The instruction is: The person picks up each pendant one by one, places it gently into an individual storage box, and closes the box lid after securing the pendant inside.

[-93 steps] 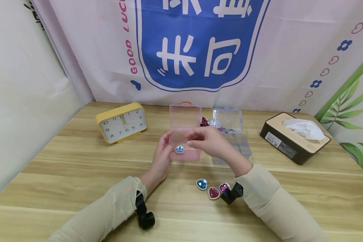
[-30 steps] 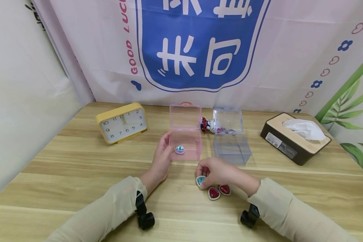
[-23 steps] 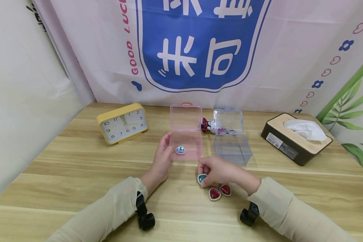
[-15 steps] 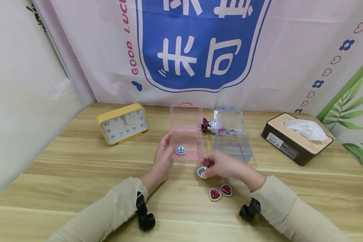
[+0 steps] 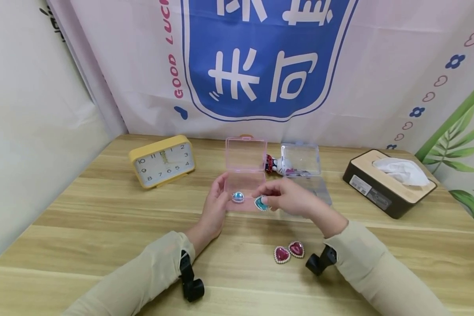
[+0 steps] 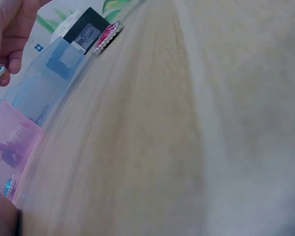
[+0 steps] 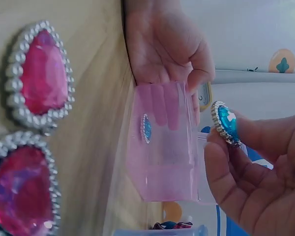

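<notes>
Fingers (image 7: 219, 164) of the right hand (image 7: 285, 191) pinch a blue gem (image 7: 228, 123), long axis slanted, tip unclear.

I record the blue jewel (image 7: 227, 122) in my right grip (image 5: 294, 198) as edged in silvery beads; the jewel (image 5: 238, 197) in the pink box (image 7: 169, 184) matches. The two other jewels (image 5: 282, 254) are pinkish red, same beading. Second box (image 6: 49, 88): pale blue tint. My sleeves (image 5: 142, 263): plain beige. Clock (image 5: 163, 164): yellow frame, white face, dark numerals. Surface (image 5: 102, 210): light brown, streaked grain. Cloth (image 5: 268, 87): whitish, blue panel, white characters, pink lettering.
</notes>
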Action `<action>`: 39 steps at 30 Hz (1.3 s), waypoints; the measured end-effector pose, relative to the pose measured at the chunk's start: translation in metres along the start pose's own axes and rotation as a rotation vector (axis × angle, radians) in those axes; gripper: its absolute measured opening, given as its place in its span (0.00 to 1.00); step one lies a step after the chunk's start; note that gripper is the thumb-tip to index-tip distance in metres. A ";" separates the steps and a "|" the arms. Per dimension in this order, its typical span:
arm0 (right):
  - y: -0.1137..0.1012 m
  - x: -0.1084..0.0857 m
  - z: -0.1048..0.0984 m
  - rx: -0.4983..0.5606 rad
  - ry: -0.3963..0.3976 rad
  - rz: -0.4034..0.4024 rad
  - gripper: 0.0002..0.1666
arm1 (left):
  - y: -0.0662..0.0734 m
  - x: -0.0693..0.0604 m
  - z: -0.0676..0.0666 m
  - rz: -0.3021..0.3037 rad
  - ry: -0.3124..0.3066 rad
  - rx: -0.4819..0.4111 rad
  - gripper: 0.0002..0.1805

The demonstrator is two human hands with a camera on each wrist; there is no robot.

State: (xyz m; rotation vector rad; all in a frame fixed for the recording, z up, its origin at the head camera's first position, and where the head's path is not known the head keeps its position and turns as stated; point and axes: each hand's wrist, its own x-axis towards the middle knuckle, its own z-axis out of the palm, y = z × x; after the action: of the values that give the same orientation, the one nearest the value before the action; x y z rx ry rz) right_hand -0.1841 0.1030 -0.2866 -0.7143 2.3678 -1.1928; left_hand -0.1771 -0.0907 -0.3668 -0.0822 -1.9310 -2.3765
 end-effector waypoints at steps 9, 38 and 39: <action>-0.009 0.022 -0.005 0.013 0.038 -0.023 0.12 | -0.001 0.001 -0.001 0.003 0.001 0.007 0.36; -0.006 0.078 -0.002 -0.471 -0.044 -0.155 0.14 | 0.000 0.000 0.000 0.013 0.007 0.003 0.37; -0.007 0.079 -0.002 -0.471 -0.064 -0.148 0.14 | 0.000 0.000 0.000 0.011 0.008 0.003 0.37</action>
State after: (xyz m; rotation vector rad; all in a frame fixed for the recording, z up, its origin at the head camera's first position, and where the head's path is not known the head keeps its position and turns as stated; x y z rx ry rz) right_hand -0.2454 0.0535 -0.2893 -1.0725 2.6022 -0.6466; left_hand -0.1771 -0.0909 -0.3665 -0.0829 -1.9251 -2.3636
